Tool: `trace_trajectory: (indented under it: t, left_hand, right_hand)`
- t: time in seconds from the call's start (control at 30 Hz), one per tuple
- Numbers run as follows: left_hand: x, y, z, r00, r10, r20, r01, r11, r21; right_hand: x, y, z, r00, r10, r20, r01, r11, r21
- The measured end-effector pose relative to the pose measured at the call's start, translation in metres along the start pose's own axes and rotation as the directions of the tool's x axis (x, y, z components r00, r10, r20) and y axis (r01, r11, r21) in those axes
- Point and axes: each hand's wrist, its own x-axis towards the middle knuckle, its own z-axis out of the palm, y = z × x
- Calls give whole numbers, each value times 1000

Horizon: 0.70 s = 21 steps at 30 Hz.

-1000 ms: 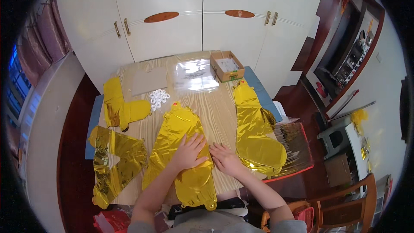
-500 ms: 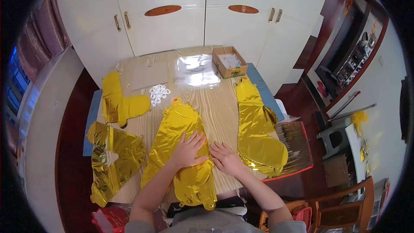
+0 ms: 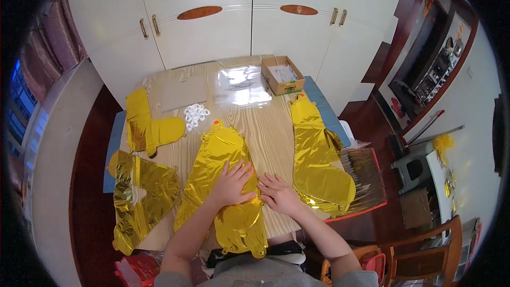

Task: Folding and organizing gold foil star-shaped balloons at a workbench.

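A deflated gold foil balloon point(image 3: 212, 170) lies flat on the table in front of me, its lower end at the near edge. My left hand point(image 3: 232, 185) rests on it, palm down with the fingers stretched out. At the balloon's right edge lies my right hand point(image 3: 278, 195), also flat, its fingertips touching or almost touching the foil. Neither hand grips anything. To the right is a bent gold foil balloon point(image 3: 313, 154). On the left are an L-shaped gold foil balloon point(image 3: 139, 122) and a shinier, wrinkled one with a small hole point(image 3: 149, 194).
The wooden table point(image 3: 273, 151) holds a pile of white rings point(image 3: 195, 115), a clear plastic sheet point(image 3: 234, 87), a grey-brown flat piece point(image 3: 183, 94) and an open cardboard box point(image 3: 287, 86). White cabinets point(image 3: 207, 37) stand behind. A wooden chair point(image 3: 419, 258) is at the right.
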Motion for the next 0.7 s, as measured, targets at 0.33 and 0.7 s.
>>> trace_trajectory:
  t: [0.33, 0.7]
  left_hand:
    - [-1, -1, 0, 1000, -2, -7, 1, 999, -38]
    - [-1, -1, -3, 1000, 4, -3, -5, 998, -60]
  right_hand:
    - [0, -2, 0, 1000, 18, -12, -18, 1000, -4]
    - [0, -3, 0, 1000, -9, -20, 9, 999, -32]
